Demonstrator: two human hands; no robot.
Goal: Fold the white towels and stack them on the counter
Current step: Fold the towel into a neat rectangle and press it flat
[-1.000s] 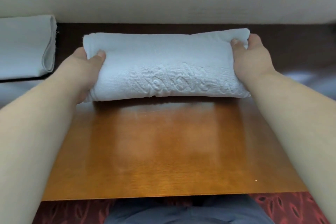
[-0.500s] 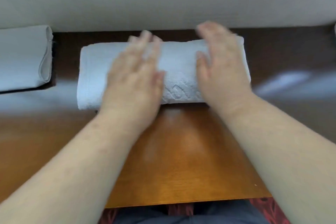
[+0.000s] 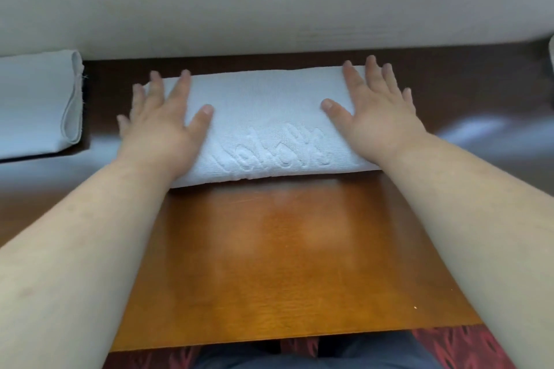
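Folded towel (image 3: 263, 126) at 12 o'clock on worktop (image 3: 269, 263) is pressed by left hand (image 3: 162, 132) and right hand (image 3: 380, 120), fingers flat, spread, nothing gripped.

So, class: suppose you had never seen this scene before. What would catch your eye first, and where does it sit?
First, the folded white terry towel with raised lettering, lying across the far side of the glossy orange-brown wooden counter. The left hand and right hand lie flat on its two ends, fingers spread. Another folded white towel sits apart at far left.
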